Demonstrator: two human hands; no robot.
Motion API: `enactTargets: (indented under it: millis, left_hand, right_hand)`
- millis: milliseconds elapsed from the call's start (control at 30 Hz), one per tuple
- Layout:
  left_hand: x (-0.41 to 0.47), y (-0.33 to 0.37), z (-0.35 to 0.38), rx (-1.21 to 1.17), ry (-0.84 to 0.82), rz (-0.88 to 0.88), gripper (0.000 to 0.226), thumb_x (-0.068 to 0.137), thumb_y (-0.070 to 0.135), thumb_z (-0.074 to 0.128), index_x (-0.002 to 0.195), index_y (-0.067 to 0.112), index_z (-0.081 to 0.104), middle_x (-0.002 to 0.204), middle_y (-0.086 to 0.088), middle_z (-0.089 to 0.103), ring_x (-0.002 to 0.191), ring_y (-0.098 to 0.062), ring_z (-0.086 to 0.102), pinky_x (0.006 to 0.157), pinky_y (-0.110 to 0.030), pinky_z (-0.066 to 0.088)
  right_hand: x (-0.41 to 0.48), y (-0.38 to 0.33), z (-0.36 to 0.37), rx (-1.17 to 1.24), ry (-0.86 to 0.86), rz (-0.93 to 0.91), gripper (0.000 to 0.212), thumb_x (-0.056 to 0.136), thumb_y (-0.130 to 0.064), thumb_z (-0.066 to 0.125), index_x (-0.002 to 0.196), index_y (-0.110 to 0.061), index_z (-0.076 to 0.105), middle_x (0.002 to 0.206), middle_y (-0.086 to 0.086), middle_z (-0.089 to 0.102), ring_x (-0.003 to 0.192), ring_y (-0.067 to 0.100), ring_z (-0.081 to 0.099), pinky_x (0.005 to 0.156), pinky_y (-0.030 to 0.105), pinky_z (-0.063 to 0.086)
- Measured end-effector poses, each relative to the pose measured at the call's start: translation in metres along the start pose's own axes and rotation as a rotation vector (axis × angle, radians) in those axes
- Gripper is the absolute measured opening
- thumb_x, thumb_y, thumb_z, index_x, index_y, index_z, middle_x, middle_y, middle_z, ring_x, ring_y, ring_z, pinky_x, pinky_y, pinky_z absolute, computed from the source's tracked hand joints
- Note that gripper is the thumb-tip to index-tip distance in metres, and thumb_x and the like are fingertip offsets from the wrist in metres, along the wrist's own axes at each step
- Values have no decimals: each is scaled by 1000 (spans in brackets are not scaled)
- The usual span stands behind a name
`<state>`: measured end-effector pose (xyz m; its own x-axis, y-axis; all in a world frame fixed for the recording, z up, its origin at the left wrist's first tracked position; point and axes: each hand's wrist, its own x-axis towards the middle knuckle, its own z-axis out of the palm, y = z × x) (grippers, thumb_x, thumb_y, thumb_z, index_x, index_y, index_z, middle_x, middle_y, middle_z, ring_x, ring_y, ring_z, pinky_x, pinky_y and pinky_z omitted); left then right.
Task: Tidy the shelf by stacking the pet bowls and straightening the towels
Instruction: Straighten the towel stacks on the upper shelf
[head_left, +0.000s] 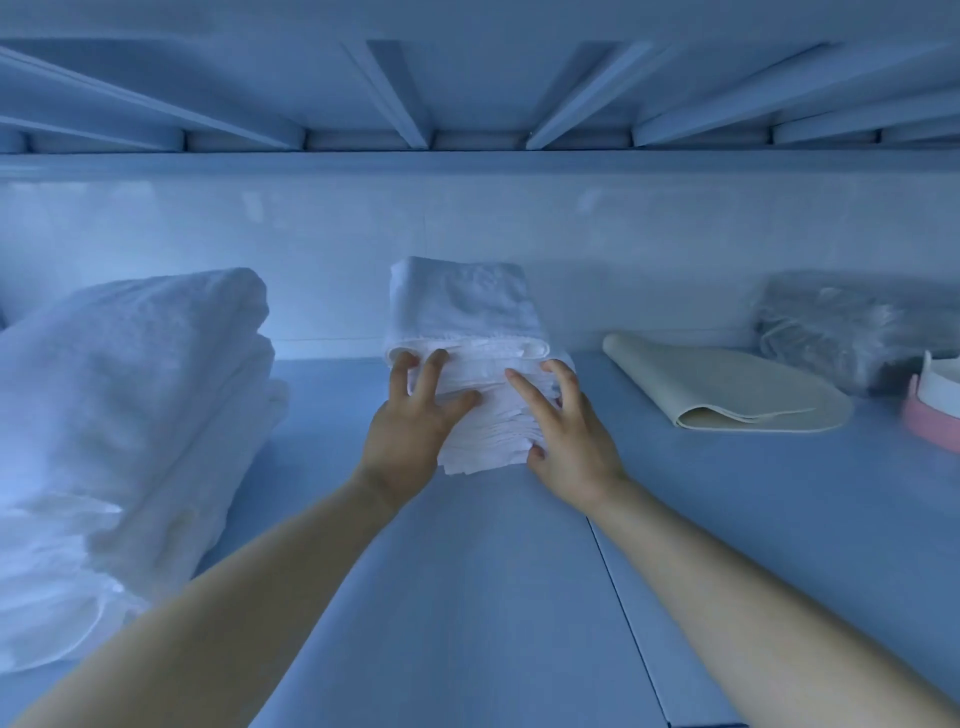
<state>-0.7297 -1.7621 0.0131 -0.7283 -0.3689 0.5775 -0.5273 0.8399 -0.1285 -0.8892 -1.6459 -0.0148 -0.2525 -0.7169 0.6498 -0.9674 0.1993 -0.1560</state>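
towel stack (467, 306): mid-shelf (467, 571), near back wall
left hand (410, 431): fingers spread, pressing stack front
right hand (566, 441): fingers spread, against stack's right side
left: big towel pile (135, 389)
right: folded mat (727, 384), plastic-wrapped bundle (831, 322), pet bowls (935, 405) at frame edge

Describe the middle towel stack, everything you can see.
The middle towel stack is white, terry-looking cloth, folded: a thicker towel on top, thinner layers below with slightly uneven near edges. It sits on the shelf near the back wall. The left hand and right hand press its near face with spread fingers.
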Motion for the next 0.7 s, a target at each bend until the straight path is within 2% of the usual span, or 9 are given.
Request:
enactTargets:
  millis: [67,200,267,333,400,467,567,633,700]
  left_hand:
    - [-20,2,-13,9,11,-18,73,61,-11,52,122,30,55,145,-16,30,128,-49,24,45,-27,36]
    - [-62,5,-39,31,28,-35,76,58,-11,54,121,32,54,142,-3,15,129,-45,21,41,-25,36]
    - [-84,7,-53,17,71,-44,74,55,-11,54,116,31,57,138,-2,20,125,-45,27,36,-26,40]
    - [-105,11,-68,22,102,-63,75,52,-9,57,116,30,57,137,-4,25,123,-42,28,35,-29,45]
    - [-121,17,-79,63,98,-78,85,50,-4,62,125,33,47,138,-6,25,122,-39,29,45,-31,49]
    - [-131,24,-87,89,54,-114,98,53,6,69,137,35,28,145,-8,21,127,-39,30,65,-36,52]
    - [-141,35,-96,67,40,-244,105,62,22,74,145,37,11,153,-14,7,138,-39,15,92,-46,45]
    - [-148,38,-98,53,18,-320,107,67,26,73,145,41,2,153,-10,-8,140,-37,8,96,-44,42]
    - [-157,38,-97,-25,-28,-394,111,69,25,74,142,47,-6,152,-5,-17,137,-37,16,89,-38,46]
  right_hand:
    - [-13,-9,-10,2,6,-44,87,74,-10,66,143,-37,20,147,3,15,111,24,46,70,32,51]
    - [-40,-25,-36,48,60,-172,87,67,-22,75,141,-31,30,141,8,29,108,26,51,73,32,50]
    - [-50,-30,-48,89,107,-221,92,61,-31,80,139,-31,31,139,8,26,114,28,45,82,37,49]
    - [-57,-36,-56,142,126,-256,101,54,-38,84,139,-32,30,140,4,18,122,27,31,91,45,45]
    - [-62,-46,-61,188,97,-290,108,50,-41,86,141,-34,28,144,1,10,128,26,19,100,52,38]
    - [-65,-57,-64,207,93,-299,111,50,-44,86,142,-37,24,148,-1,2,133,27,10,105,53,33]
    - [-64,-67,-66,294,85,-222,114,54,-45,85,143,-44,13,150,-7,-13,139,29,0,107,49,32]
    - [-62,-67,-63,395,39,-167,120,54,-43,86,141,-50,4,150,-10,-21,142,28,1,105,42,34]
    - [-62,-65,-58,481,-47,-113,126,52,-40,88,138,-56,-4,149,-11,-23,141,26,15,103,38,36]
